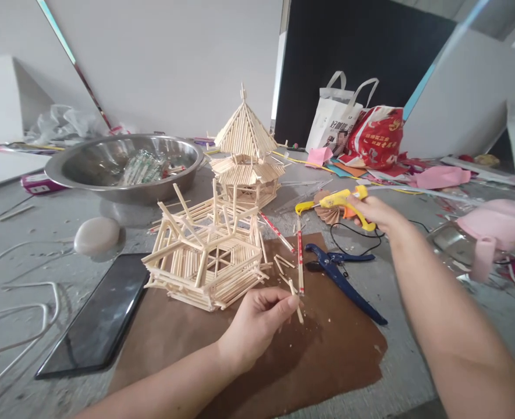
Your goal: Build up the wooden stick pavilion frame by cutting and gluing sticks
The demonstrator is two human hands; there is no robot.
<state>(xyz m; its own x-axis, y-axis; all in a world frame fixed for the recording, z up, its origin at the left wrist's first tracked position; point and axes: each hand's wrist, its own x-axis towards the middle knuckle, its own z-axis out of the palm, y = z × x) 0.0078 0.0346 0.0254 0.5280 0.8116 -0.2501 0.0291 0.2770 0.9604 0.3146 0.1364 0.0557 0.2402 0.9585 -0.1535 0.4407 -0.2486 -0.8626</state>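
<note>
My left hand (pixel 257 320) pinches a short wooden stick (pixel 296 302) over a brown paper sheet (pixel 327 349), just right of a hexagonal stick-built base (pixel 205 256). My right hand (pixel 373 210) is closed around the handle of a yellow glue gun (pixel 336 202), its nozzle pointing left, held above the table behind the sheet. A finished stick pagoda top (pixel 246 154) stands behind the base. Long sticks with red marks (pixel 299 256) and short cut pieces lie on the paper beside my left hand.
Blue cutters (pixel 344 279) lie on the paper's right side. A black phone (pixel 102 317) lies at left, near a white oval object (pixel 96 234) and a steel bowl (pixel 86 169). Bags (pixel 357 134), pink paper (pixel 493 224) and white cable (pixel 21 314) clutter the table.
</note>
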